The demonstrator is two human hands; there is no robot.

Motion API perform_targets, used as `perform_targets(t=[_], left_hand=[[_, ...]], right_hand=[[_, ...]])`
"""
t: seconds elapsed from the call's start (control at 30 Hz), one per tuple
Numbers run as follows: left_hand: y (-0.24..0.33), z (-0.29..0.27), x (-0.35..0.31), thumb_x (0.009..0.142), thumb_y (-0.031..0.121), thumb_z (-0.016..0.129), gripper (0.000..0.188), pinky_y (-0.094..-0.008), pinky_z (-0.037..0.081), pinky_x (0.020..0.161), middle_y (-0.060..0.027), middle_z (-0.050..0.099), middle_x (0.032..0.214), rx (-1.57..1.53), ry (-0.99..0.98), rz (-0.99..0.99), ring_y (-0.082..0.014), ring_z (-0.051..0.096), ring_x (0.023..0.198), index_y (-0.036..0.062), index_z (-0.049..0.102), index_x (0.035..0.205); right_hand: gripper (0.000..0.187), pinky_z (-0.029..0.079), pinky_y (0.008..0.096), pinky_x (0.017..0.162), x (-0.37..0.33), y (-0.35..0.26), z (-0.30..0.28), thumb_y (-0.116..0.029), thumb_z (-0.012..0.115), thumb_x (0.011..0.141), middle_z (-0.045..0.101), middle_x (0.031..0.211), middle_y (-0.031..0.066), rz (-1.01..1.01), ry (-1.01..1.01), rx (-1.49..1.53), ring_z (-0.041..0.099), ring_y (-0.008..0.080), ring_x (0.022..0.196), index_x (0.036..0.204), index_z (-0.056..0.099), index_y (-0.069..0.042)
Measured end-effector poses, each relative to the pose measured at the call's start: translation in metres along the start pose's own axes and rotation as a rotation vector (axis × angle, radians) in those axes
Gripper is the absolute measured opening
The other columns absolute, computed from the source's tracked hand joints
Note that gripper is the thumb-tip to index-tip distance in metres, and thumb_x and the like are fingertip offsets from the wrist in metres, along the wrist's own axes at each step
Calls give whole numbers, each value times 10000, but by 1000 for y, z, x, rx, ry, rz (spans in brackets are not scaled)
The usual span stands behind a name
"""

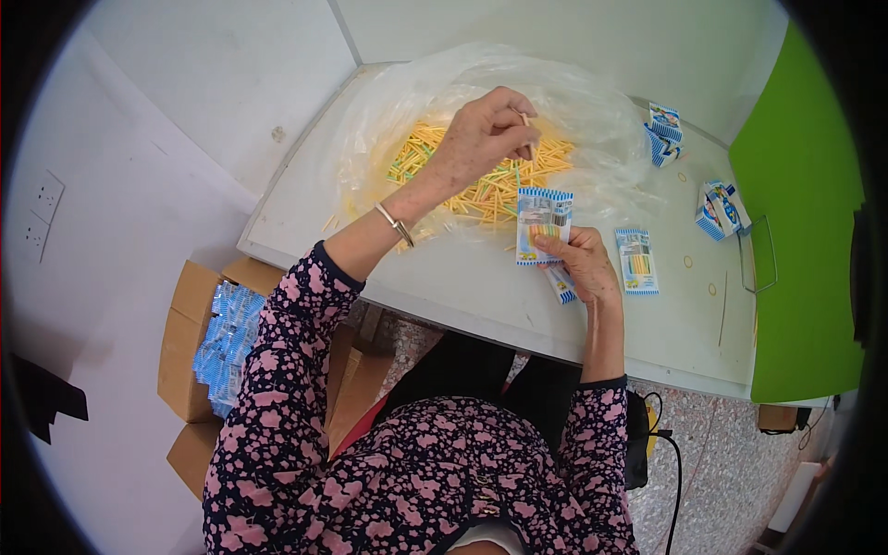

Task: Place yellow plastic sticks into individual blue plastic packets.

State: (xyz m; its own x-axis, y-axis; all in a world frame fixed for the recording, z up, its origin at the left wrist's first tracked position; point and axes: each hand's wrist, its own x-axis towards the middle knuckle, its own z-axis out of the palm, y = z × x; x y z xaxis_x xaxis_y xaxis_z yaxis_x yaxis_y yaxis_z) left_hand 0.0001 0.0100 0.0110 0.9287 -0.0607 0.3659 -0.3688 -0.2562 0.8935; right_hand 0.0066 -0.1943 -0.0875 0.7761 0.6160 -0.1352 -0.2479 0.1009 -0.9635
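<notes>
My left hand (481,139), a metal bangle on its wrist, is raised over a heap of thin yellow sticks (481,199), a few of them green. It pinches a short pale stick (529,125) between thumb and fingers. In my right hand (587,264) is a blue-and-white packet (544,208) with a clear window showing coloured sticks, held upright below my left hand. Part of another packet (561,283) shows beneath it, mostly hidden. The heap lies in a large clear plastic bag (601,139) spread open on the white table (444,287).
Right of my right hand lies a filled packet (636,261). Farther right are bundles of blue packets (719,211) (664,134), rubber bands (712,289) and a wire stand (758,254). A green panel (805,231) borders the table. A cardboard box (185,324) of blue packets stands at lower left.
</notes>
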Motion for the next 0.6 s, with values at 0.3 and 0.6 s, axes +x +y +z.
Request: perform_targets(t=[0.3,0.6], left_hand=[[-6,16,-17,825,73,589,154,-229,474,620,-48,610,683,-13,-28,104,-93,589,662,21,496,935],[3,9,-17,833,42,588,103,-216,466,657,-29,602,728,-114,50,117,-75,578,705,20,514,901]], right_hand=[[218,450,219,572,-6,-3,4,-182,725,759,661,773,46,-32,-26,-31,571,84,641,865,684,4],[243,464,219,594,-9,-5,3,-187,727,759,667,792,49,-3,-71,-64,577,87,656,902,684,4]])
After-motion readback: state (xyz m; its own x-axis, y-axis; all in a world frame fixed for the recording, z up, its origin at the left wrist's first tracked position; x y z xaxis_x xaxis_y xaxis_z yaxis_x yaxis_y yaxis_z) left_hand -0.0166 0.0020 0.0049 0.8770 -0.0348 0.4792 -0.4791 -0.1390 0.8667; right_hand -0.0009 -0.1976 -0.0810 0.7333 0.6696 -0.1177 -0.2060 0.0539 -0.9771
